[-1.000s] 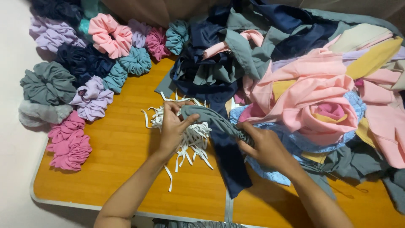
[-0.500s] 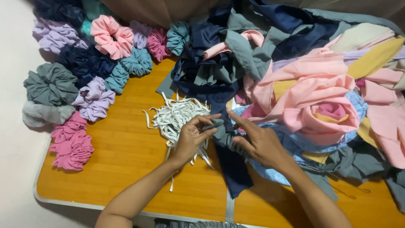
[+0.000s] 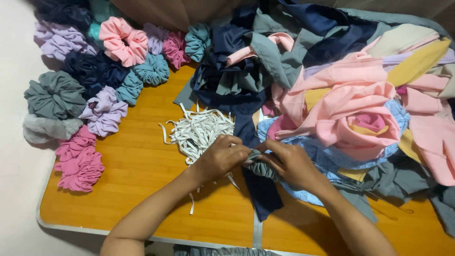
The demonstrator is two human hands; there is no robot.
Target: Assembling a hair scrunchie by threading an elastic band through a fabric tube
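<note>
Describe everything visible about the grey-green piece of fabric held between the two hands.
The grey-green fabric piece is a small bunch of soft, matte cloth, gathered into tight wrinkles. Only part shows between the fingers. The left hand pinches its left end and the right hand grips its right side. It sits just above the wooden table, over a dark navy strip of cloth, right of the pile of white elastic strips.

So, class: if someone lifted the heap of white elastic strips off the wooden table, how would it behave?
The heap of white elastic strips would probably flop and dangle, since loose ends already trail over the wooden table. It looks light, and separate strips may well slip out and scatter.
</note>
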